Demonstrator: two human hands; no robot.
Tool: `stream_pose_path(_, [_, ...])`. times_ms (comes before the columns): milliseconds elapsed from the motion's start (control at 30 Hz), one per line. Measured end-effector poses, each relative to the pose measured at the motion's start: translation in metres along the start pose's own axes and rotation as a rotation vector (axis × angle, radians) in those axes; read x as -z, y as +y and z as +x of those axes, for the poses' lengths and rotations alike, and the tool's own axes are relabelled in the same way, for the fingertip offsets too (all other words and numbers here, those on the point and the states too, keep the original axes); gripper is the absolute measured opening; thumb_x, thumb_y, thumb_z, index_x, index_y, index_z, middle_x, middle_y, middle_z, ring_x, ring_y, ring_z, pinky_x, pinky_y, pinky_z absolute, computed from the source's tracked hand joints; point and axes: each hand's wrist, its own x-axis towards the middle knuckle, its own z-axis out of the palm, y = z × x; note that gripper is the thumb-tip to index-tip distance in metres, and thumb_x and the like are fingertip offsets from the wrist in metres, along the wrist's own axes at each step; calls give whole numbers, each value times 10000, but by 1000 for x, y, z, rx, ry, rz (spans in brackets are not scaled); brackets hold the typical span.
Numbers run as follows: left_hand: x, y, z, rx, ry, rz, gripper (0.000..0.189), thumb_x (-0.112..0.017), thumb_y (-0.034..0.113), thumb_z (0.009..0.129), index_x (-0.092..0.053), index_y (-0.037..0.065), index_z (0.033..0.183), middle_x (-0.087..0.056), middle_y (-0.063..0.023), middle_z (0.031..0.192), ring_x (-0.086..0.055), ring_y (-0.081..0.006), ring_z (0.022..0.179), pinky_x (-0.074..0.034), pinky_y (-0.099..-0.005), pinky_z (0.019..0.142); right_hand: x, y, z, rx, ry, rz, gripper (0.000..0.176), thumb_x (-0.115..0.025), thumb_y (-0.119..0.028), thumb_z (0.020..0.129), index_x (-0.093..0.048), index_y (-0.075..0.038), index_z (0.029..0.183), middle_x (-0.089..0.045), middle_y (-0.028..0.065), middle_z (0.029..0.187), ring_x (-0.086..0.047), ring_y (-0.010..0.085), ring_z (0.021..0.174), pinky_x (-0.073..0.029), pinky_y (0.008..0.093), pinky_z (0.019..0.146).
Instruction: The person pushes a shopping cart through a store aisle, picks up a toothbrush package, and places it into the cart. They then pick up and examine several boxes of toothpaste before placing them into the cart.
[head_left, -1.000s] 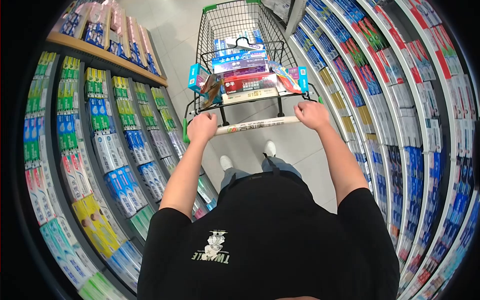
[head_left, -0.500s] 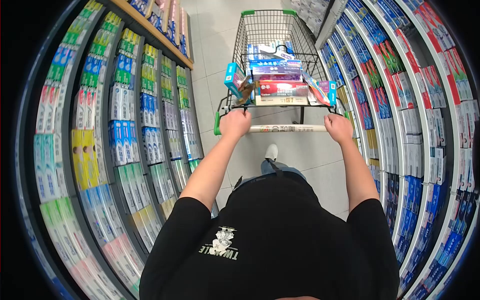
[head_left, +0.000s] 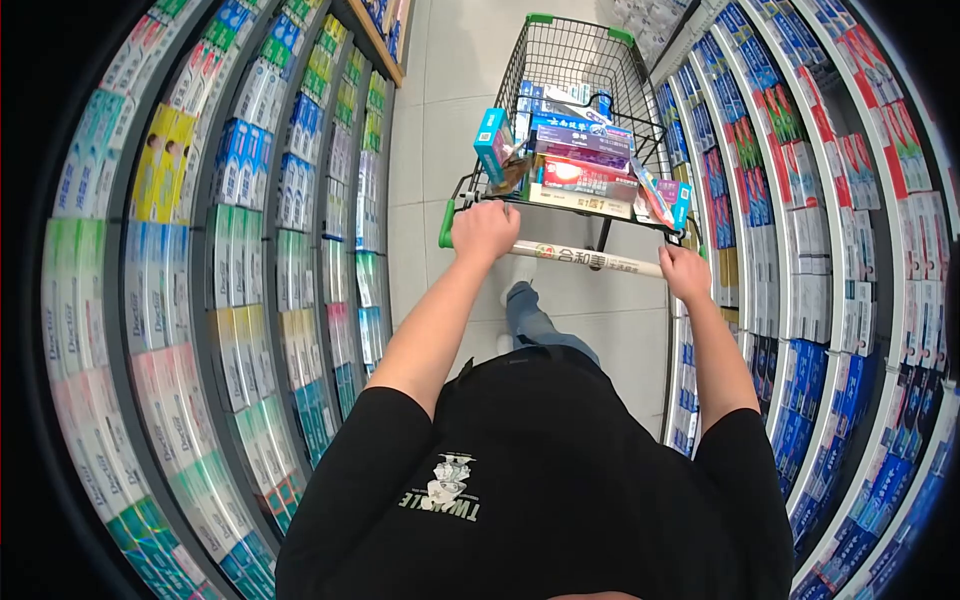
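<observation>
Both of my hands grip the pale handlebar of a shopping cart. My left hand is wrapped round its left end, close to a green end piece. Round the right end, my right hand is closed as well. Near the handle, the cart holds several boxes: a red box, a purple box and a cream box below them. A teal box leans at the left corner, and a smaller blue-and-purple box stands at the right corner.
Shelves of boxed goods line the left side, and more shelves with blue, red and white boxes run close along the right. Between them lies a grey tiled floor. My jeans leg shows behind the handlebar.
The cart has turned slightly to the right, its handlebar now slanting down to the right. The shelves have slid back past me as I walk. Both hands keep their grip.
</observation>
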Motion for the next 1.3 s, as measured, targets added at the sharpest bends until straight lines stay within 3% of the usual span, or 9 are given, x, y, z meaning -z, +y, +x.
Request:
stream_pose_path(367, [-15,8,-86,-6,29,-5,371,-546,373,951,-760,85,856,-757,-173,889,-730,-401,833,-570,-529,762,-7,23,-72,-13,-81,-8,497,-473,-494,1017,-773,-113,905,-755,174,911,-717,392,905,-555,528,820])
stream_pose_path(967, [-29,13,-149,-5,-26,12,383,-536,372,946,-768,78,864,-760,-181,913,-732,-405,841,-572,-527,765,-19,43,-128,12,-69,16,489,-479,-488,1013,-775,-109,928,-759,179,963,-716,387,937,-554,522,840])
stream_pose_path(1300, [-43,14,-186,-48,81,21,369,-536,351,955,-756,80,836,-761,-158,888,-726,-401,797,-569,-529,733,-17,50,-158,-5,-109,10,491,-471,-483,1007,-794,-118,945,-766,168,987,-720,381,952,-560,515,868])
